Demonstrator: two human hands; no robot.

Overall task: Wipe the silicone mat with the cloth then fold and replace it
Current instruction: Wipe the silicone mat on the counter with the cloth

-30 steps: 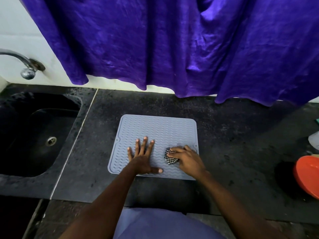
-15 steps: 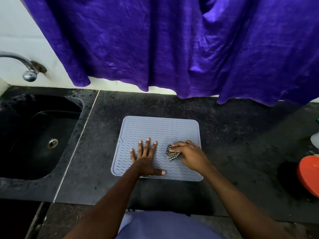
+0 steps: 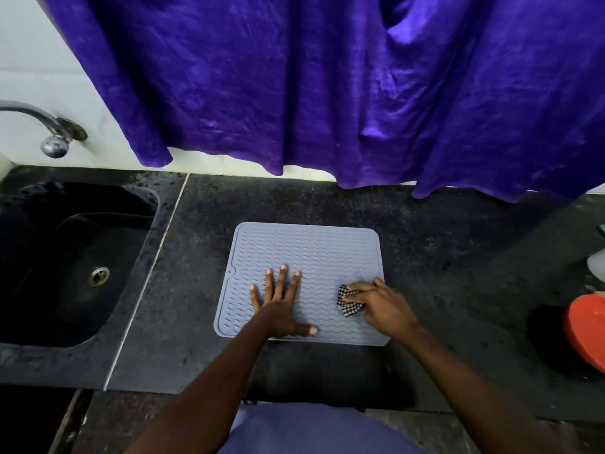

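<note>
A grey silicone mat [image 3: 314,253] with wavy ridges lies flat on the dark counter [image 3: 442,257]. My left hand [image 3: 280,306] presses flat on its near-left part, fingers spread. My right hand [image 3: 381,304] rests on the mat's near-right part, holding a small bunched black-and-white checked cloth [image 3: 348,303] against the surface. Most of the cloth is hidden under the fingers.
A black sink [image 3: 65,263] with a drain sits at the left, a metal tap [image 3: 49,132] above it. A purple curtain [image 3: 327,93] hangs behind the counter. An orange bowl [image 3: 586,332] and a pale object [image 3: 597,267] are at the right edge.
My right hand has slid the cloth to the right across the mat, away from my left hand. The left hand stays pressed in the same spot.
</note>
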